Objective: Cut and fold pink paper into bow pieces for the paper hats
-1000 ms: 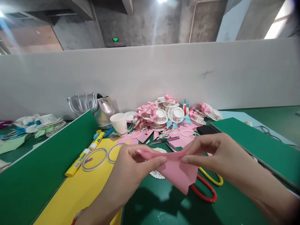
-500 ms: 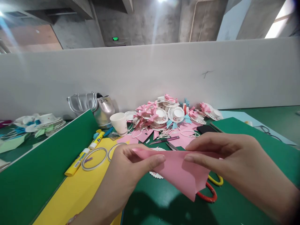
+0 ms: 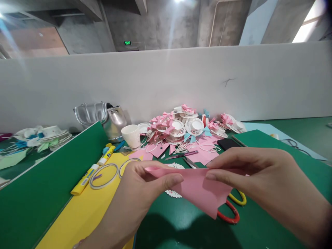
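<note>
A folded piece of pink paper (image 3: pixel 201 190) is held up in front of me, its lower edge slanting down to the right. My left hand (image 3: pixel 147 186) pinches its left end, thumb on the near side. On the right part of the top edge, my right hand (image 3: pixel 251 173) pinches the paper between thumb and fingers. Behind and below it lie scissors with one red handle (image 3: pixel 230 215) and one yellow handle (image 3: pixel 240 199), their blades partly hidden. A white paper doily or plate (image 3: pixel 174 194) is mostly covered by the paper and my left hand.
Glue sticks (image 3: pixel 84 180) and tape rings (image 3: pixel 103 176) lie on yellow paper (image 3: pixel 75 214) at left. Beyond are stacked paper cups (image 3: pixel 131 136), a silver bag (image 3: pixel 114 121), a craft knife (image 3: pixel 183 155) and a heap of paper-plate crafts with pink bows (image 3: pixel 178 128). A black phone-like object (image 3: pixel 229 143) lies behind my right hand.
Both hands keep their pinch on the pink paper. The paper's lower corner has risen slightly; otherwise little differs.
</note>
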Demonstrator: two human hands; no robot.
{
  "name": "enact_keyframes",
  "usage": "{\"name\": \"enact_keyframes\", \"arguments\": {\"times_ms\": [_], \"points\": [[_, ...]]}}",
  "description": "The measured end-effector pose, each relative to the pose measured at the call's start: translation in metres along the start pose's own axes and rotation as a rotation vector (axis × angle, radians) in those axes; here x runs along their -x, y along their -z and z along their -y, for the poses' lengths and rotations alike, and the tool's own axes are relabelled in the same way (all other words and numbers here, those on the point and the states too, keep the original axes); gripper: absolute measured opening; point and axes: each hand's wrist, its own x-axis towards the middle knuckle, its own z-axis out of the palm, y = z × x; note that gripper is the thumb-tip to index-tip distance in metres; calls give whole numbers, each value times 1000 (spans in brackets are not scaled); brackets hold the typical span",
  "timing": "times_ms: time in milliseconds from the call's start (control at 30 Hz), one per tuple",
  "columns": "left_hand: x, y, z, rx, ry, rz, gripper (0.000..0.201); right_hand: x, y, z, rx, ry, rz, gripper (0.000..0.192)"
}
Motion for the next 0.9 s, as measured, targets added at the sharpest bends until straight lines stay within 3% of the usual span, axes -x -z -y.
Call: {"name": "enact_keyframes", "arguments": {"times_ms": [167, 367, 500, 633, 767, 900], "points": [[-5, 1, 3, 82, 13, -12, 7, -2, 0, 0, 32, 20, -43, 9], [-10, 1, 9, 90, 9, 6, 8, -2, -1, 5, 60, -65, -109, 9], [-11, -1, 11, 63, -30, -70, 10, -1, -4, 6, 35, -106, -160, 5], [-10, -2, 12, 60, -26, -122, 8, 0, -6, 6, 9, -118, -170, 6], [-11, -3, 14, 129, 36, -101, 7, -1, -6, 4, 20, -138, -170, 7], [-12, -4, 15, 137, 3, -112, 6, -2, -3, 1, 37, -128, -127, 7]]}}
